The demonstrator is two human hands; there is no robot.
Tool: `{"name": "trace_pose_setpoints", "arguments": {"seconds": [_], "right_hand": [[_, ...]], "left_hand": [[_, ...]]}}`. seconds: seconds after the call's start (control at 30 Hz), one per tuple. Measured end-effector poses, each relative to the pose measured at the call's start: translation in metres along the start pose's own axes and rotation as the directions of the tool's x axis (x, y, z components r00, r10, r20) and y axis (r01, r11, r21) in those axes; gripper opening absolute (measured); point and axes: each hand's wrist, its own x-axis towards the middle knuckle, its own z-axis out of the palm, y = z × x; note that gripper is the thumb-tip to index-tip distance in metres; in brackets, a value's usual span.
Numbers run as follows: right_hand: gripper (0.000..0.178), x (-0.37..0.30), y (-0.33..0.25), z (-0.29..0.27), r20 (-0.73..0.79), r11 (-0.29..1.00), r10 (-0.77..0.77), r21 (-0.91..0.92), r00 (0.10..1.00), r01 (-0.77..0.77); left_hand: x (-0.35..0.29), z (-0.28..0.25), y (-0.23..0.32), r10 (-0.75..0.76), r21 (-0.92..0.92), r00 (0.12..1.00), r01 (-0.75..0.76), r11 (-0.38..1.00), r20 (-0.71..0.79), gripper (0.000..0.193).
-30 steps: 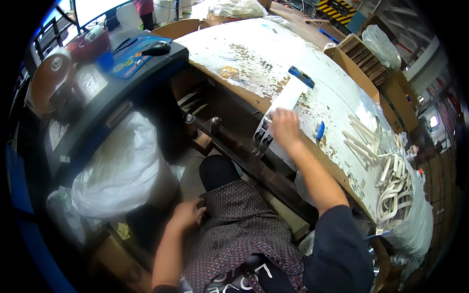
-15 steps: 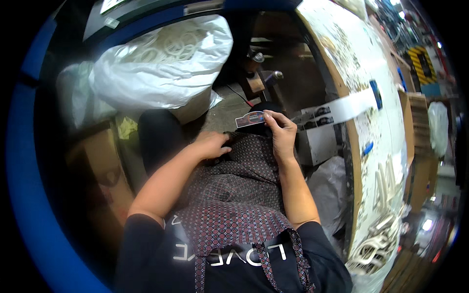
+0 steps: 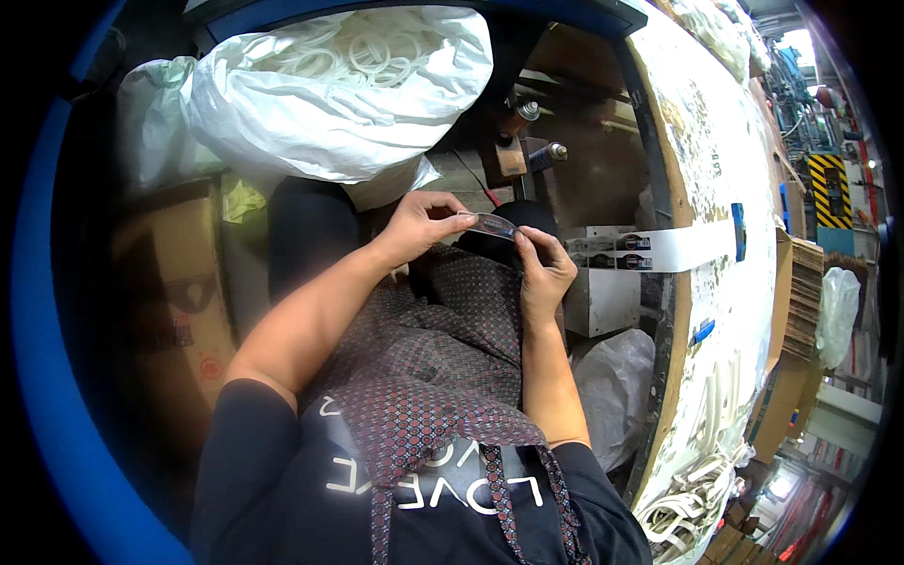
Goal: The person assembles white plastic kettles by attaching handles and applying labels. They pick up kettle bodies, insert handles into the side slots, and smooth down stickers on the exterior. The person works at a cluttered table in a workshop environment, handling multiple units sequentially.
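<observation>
Over my lap, a small dark arched label (image 3: 493, 225) is stretched between my two hands. Its left end is pinched by the thumb and fingers of my left hand (image 3: 419, 228). My right hand (image 3: 544, 271) grips the other end between thumb and fingertips. To the right of that hand, a strip of similar dark labels (image 3: 607, 252) on pale backing hangs off the table's edge. The white part of this strip runs onto the tabletop, near a blue object (image 3: 739, 233). Patterned apron cloth (image 3: 471, 292) covers my lap.
A white sack (image 3: 311, 141) full of pale rings (image 3: 367, 56) stands ahead on the left. Along the right runs a worn white table (image 3: 702, 179) with a heap of white loops (image 3: 683, 504). A cardboard box (image 3: 202, 320) is at left, a clear plastic bag (image 3: 617, 395) under the table.
My left hand has risen from the apron and taken the label's left end. The label, earlier held by my right hand alone, is now between both hands and tilted differently. The view has shifted slightly.
</observation>
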Motion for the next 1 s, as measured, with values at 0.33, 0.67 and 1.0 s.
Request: {"name": "trace_pose_setpoints", "arguments": {"seconds": [0.33,0.67,1.0], "right_hand": [[0.008,0.006,-0.001,0.009,-0.023,0.976,-0.212,-0.057,0.977,0.211],[0.01,0.001,0.016,-0.011,-0.083,0.979,-0.111,-0.179,0.99,0.095],[0.006,0.005,-0.001,0.003,0.069,0.937,-0.259,-0.222,0.963,0.268]], "left_hand": [[0.003,0.003,-0.002,0.123,0.13,0.987,-0.109,0.986,-0.106,0.017],[0.01,0.005,-0.021,0.119,0.06,0.981,-0.111,0.992,-0.153,0.024],[-0.014,0.011,-0.034,-0.004,0.656,0.942,-0.229,0.719,0.334,0.033]]}}
